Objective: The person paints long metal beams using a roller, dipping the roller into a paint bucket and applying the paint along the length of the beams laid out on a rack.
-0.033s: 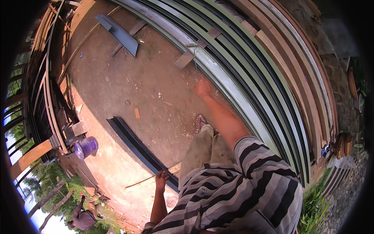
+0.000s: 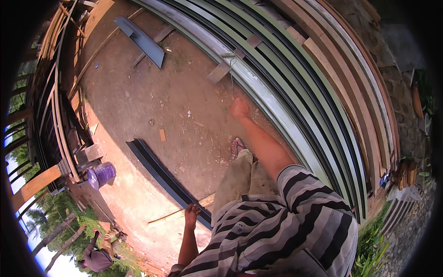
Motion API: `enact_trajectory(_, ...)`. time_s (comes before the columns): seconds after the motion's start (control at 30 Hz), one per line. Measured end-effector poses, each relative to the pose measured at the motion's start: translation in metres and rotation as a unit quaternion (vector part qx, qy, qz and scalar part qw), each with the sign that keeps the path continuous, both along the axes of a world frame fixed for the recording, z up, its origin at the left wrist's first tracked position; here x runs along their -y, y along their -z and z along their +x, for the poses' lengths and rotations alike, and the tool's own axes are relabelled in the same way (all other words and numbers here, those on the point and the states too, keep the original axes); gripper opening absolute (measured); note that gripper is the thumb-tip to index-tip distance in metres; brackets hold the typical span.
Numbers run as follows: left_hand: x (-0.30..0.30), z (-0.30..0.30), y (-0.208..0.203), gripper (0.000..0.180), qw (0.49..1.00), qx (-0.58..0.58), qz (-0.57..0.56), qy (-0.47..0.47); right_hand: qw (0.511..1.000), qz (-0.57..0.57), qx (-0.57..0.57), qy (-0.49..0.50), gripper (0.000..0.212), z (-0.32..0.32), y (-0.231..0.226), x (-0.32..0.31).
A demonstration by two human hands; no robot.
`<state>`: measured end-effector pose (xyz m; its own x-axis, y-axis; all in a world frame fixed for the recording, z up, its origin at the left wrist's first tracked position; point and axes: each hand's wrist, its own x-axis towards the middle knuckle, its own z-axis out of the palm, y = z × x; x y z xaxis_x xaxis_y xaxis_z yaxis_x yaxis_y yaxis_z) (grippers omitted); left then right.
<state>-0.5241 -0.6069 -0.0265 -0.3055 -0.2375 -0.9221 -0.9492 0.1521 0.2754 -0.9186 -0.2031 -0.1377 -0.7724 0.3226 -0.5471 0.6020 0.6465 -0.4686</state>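
My right hand (image 2: 240,110) is stretched forward over the dirt ground, its fingers closed into a fist. A thin wire (image 2: 230,74) runs from the fist up to the long grey-green metal profiles (image 2: 277,106). My left hand (image 2: 191,214) hangs at my side with the fingers curled and nothing clearly in it. It hovers above a thin wooden stick (image 2: 177,213) and the end of a dark metal channel (image 2: 157,168) lying on the ground. My sandalled foot (image 2: 237,147) steps ahead between the two hands.
Long curved-looking metal and wooden beams (image 2: 332,78) are stacked on the right. A dark metal sheet (image 2: 140,40) lies at the far side, and a purple bucket (image 2: 104,174) stands at the left by wooden frames (image 2: 50,120). Another person (image 2: 97,256) crouches at the lower left.
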Motion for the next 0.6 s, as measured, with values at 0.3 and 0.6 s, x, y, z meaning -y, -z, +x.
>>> enact_trajectory(0.3,-0.001,-0.001,-0.008,0.042,0.999,-0.012,-0.020,-0.031,0.999,0.023,-0.028,-0.007,0.034,-0.069,0.034,0.009)
enact_trajectory(0.6,0.008,-0.008,0.000,0.040,1.000,0.002,-0.003,-0.006,0.999,0.032,-0.022,0.034,0.055,0.086,0.051,-0.027)
